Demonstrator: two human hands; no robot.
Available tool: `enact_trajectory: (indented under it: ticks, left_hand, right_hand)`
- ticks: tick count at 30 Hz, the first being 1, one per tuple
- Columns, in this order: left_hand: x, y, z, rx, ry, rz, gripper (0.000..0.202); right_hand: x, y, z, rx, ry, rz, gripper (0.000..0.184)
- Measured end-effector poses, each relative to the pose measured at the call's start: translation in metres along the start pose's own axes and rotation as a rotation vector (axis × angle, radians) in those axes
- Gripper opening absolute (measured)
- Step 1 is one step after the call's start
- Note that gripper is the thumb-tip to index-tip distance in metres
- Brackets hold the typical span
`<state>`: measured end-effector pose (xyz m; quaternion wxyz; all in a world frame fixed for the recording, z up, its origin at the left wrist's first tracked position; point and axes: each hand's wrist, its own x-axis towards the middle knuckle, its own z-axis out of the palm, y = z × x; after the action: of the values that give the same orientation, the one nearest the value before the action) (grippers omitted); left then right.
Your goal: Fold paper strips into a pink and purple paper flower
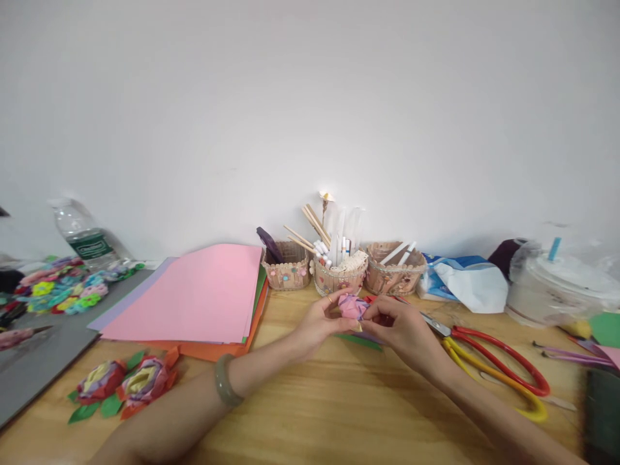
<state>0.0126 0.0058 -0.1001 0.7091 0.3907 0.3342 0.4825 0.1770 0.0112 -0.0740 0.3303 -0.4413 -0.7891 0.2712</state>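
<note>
Near the middle of the wooden table, a small pink and purple paper flower [352, 306] is raised between both hands. My left hand [322, 325] is closed around its left side, thumb below and fingers above. From the right, my right hand [400, 321] pinches the flower's edge, its fingertips partly hidden. A bit of red paper [370, 299] shows just behind the right fingers. Under the hands lies a strip of green paper [361, 341]. To the right of my right hand rest large scissors [501, 352] with red and yellow handles.
Stacked coloured paper [194, 297] lies left of the hands, with two finished paper flowers [123, 381] in front. Decorated baskets [341, 278] of sticks and pens stand by the wall. A tissue pack [438, 271], lidded cup [562, 284] and dark phone-like object [602, 416] are right; a bottle [90, 239] leans left.
</note>
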Motion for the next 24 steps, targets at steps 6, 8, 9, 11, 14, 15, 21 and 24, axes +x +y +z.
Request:
enact_trajectory:
  ticks: [6,8,9,11,14,15,21,24]
  left_hand:
    - [-0.001,0.000,0.001,-0.013,0.018,-0.005,0.065]
    - [-0.001,0.000,0.001,-0.008,0.011,-0.001,0.063]
    - [-0.001,0.000,0.001,-0.005,0.006,0.001,0.062]
    - [-0.001,0.000,0.001,-0.009,0.008,0.006,0.060]
    - [-0.001,0.002,0.002,-0.027,0.038,0.018,0.061]
    - [-0.001,0.002,0.003,-0.032,0.046,0.020,0.061]
    - [-0.001,0.001,0.004,-0.042,0.036,0.006,0.055]
    - [0.000,0.000,0.003,-0.037,0.039,0.010,0.056]
  right_hand:
    - [-0.002,0.001,0.001,-0.098,0.058,-0.077,0.017]
    - [-0.004,0.002,0.002,-0.131,0.082,-0.102,0.017]
    - [-0.005,0.002,0.002,-0.149,0.090,-0.115,0.018]
    - [-0.006,0.002,0.004,-0.191,0.100,-0.147,0.020]
    - [-0.008,0.004,0.006,-0.282,0.127,-0.206,0.023]
    - [-0.009,0.004,0.007,-0.322,0.151,-0.224,0.023]
    - [-0.012,0.007,0.011,-0.707,0.332,-0.404,0.020]
    - [-0.014,0.004,0.009,-0.875,0.348,-0.527,0.017]
